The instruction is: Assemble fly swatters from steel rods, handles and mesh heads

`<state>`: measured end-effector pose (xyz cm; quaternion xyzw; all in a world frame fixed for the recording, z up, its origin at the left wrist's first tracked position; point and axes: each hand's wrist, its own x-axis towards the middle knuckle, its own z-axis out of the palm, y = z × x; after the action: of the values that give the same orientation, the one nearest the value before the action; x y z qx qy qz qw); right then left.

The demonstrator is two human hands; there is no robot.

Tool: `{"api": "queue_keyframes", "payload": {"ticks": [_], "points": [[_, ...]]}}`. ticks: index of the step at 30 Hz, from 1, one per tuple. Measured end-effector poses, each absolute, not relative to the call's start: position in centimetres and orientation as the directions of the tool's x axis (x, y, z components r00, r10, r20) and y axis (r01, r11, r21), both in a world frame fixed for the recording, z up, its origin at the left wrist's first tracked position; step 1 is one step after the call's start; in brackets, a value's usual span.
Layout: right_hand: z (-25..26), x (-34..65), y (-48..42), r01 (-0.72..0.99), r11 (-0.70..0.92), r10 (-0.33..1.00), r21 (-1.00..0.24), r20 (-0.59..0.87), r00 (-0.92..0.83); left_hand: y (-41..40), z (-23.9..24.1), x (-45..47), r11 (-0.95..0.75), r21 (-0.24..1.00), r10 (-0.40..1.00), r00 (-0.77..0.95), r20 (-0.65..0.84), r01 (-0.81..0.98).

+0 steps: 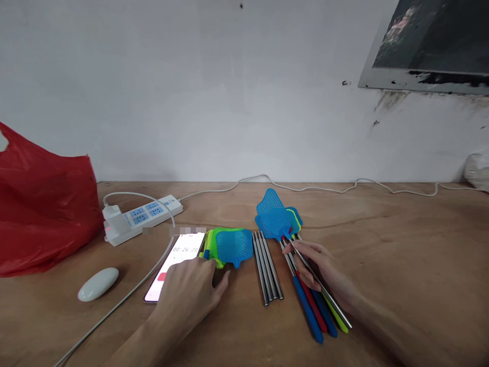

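My right hand (315,262) is closed round the thin metal shaft of a fly swatter, whose blue mesh head (277,223) points toward the wall. The shaft's lower end is bare metal. Beneath it lie several finished swatters with blue, red (311,302) and yellow-green grips, partly covered by the hand. My left hand (191,285) is over the near edge of a pile of loose swatter heads, a blue one (235,244) on top of green ones (212,239). Its thumb is stretched apart; the other fingertips are hidden. Several bare metal rods (267,267) lie side by side between my hands.
A phone (153,290) showing a timer lies under and beside my left hand. Further left are a white mouse (98,284), a white power strip (153,221) with a plugged-in charger and cable, and a red plastic bag (46,214). A white cord (267,177) runs along the wall.
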<state>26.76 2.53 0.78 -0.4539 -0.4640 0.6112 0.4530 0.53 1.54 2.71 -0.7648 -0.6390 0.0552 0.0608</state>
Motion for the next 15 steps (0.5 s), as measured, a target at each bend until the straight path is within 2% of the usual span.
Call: {"api": "queue_keyframes", "payload": {"ticks": [4, 11, 15], "points": [[0.52, 26.88, 2.63, -0.133, -0.145, 0.975, -0.980, -0.119, -0.187, 1.28, 2.69, 0.49, -0.156, -0.183, 0.987, 0.160, 0.005, 0.971], [0.63, 26.89, 2.65, -0.112, -0.156, 0.975, -0.981, -0.135, -0.174, 1.15, 3.42, 0.83, -0.193, -0.066, 0.980, 0.188, -0.069, 0.979], [0.52, 26.84, 2.66, -0.130, -0.158, 0.975, -0.979, -0.133, -0.179, 1.38, 3.29, 0.60, -0.159, -0.121, 0.987, 0.160, -0.005, 0.980]]}}
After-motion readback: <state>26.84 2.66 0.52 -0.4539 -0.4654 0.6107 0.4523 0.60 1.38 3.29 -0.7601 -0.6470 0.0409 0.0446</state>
